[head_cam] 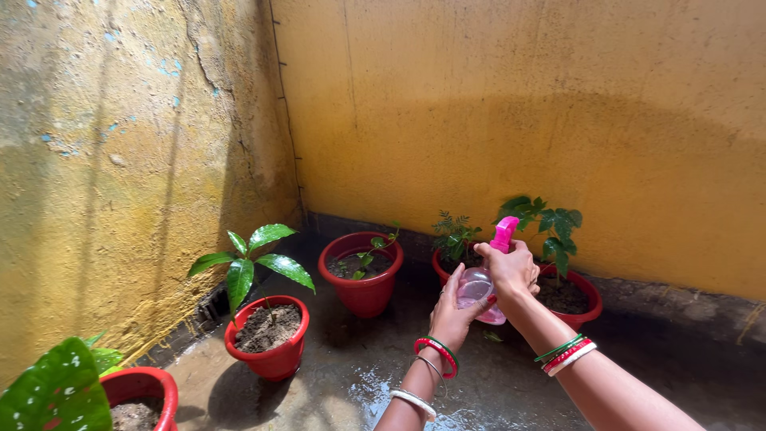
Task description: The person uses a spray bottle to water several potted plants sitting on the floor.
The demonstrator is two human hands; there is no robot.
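A small spray bottle (483,275), clear pinkish body with bright pink trigger head, sits between both hands: left hand (453,313) cupping its base, right hand (511,270) gripping the neck, red pots (363,291) at ten o'clock.

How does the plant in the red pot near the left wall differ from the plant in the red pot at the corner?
The plant near the left wall is tall, with large glossy leaves on an upright stem; the corner plant is small and thin, with tiny leaves. The left-wall pot looks narrower than the corner pot. Both pots are red, round and hold soil.
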